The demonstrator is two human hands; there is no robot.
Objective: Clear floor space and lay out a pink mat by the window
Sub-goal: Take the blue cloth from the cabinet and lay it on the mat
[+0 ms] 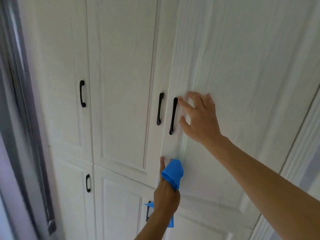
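Both hands are raised to a white cupboard. Right hand [199, 116]: fingers spread, flat on the upper right door [233, 84], index tip touching the top of its black handle [173, 116], whose long axis runs vertically just to that hand's left. Left hand [165, 196]: closed around a blue cloth [172, 173], one finger extended onto the same door's lower edge. I see neither the pink mat nor the floor; I judge the mat may lie behind these doors, the right hand being nearer the handle.
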